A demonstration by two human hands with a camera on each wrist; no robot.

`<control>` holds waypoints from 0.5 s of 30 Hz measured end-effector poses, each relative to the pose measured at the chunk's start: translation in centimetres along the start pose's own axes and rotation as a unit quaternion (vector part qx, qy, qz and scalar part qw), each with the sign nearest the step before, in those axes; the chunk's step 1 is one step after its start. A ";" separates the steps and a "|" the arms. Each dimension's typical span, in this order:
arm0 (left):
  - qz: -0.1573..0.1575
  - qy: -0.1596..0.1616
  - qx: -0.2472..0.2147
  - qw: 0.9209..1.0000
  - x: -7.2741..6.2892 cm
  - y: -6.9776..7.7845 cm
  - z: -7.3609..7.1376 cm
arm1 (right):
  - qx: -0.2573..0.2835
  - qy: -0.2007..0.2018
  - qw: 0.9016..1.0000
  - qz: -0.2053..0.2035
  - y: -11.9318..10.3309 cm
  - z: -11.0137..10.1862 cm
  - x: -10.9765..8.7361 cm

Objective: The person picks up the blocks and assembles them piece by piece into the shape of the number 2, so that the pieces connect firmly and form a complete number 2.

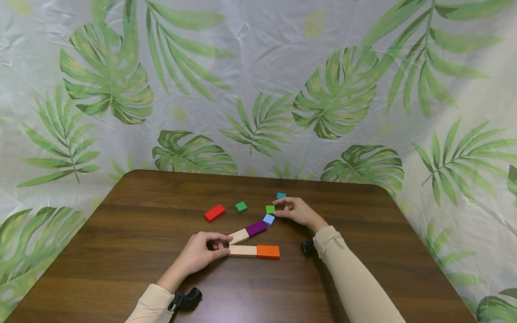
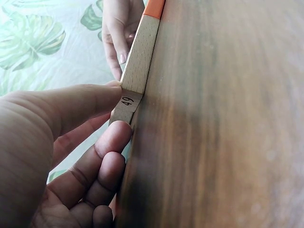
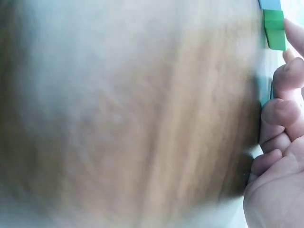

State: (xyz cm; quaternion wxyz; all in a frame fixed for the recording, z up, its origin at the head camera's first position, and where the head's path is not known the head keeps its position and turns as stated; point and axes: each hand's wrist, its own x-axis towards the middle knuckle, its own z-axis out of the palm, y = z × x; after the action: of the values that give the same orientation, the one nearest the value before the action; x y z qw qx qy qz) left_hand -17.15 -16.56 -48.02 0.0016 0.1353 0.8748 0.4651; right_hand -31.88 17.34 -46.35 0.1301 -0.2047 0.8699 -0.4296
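Note:
My left hand [image 1: 198, 253] has thumb and index finger around the left ends of two plain wooden blocks, where they meet in a V. The lower wooden block [image 1: 242, 250] lines up with an orange block [image 1: 268, 252]; the upper wooden block [image 1: 239, 236] with a purple block [image 1: 256, 229]. A printed 49 shows on an end face in the left wrist view, beside the thumb [image 2: 90, 102]. With thumb and index fingertips, my right hand [image 1: 298, 211] pinches a light green block [image 1: 270, 209] at its right side. A light blue block [image 1: 269, 220] sits just below it.
A red block [image 1: 215, 213] and a darker green block [image 1: 241, 207] lie left of the right hand on the brown table [image 1: 133, 251]. Behind the right fingers is a teal block [image 1: 281, 195]. A leaf-patterned cloth [image 1: 258, 80] hangs past the table's far edge.

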 end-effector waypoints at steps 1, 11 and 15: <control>0.000 0.000 0.000 1.000 0.0 0.0 0.0 | 0.001 0.000 1.000 0.001 0.1 -0.1 0.1; -0.003 -0.004 -0.004 1.000 0.0 -0.1 0.0 | 0.011 0.057 0.998 0.020 0.7 -1.6 0.6; -0.004 -0.004 -0.003 1.000 0.0 -0.2 -0.1 | 0.005 0.087 0.996 0.026 1.0 -1.8 0.9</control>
State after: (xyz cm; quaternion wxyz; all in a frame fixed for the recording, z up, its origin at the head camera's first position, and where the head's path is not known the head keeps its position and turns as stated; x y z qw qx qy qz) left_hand -17.20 -16.73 -48.10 0.0075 0.1338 0.8737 0.4676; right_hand -33.67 18.73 -46.11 0.0660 -0.1430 0.8809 -0.4464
